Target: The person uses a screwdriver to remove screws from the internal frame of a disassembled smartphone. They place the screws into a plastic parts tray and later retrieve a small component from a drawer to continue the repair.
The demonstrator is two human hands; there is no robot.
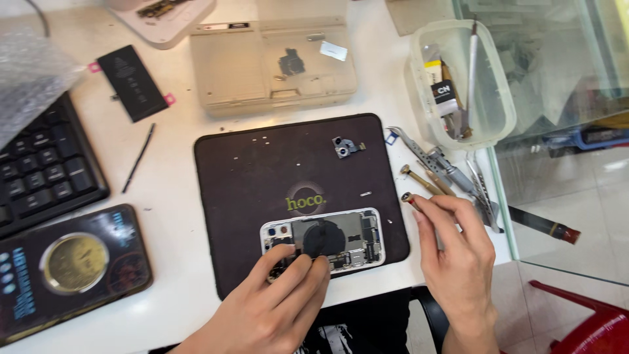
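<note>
On a dark mat (pixel 249 170) at the table's (pixel 177 216) front edge, an opened phone (pixel 324 239) lies under the left hand (pixel 275 308), fingers pressed on its parts; the right hand (pixel 458 262) pinches a small screwdriver (pixel 419 210). Loose screws could scatter, and a slip might gouge the exposed board.

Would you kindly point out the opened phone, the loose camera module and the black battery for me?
opened phone (pixel 354 237): head view, on its exposed insides.
camera module (pixel 344 147): head view, on its metal body.
black battery (pixel 133 82): head view, on its flat middle.
</note>
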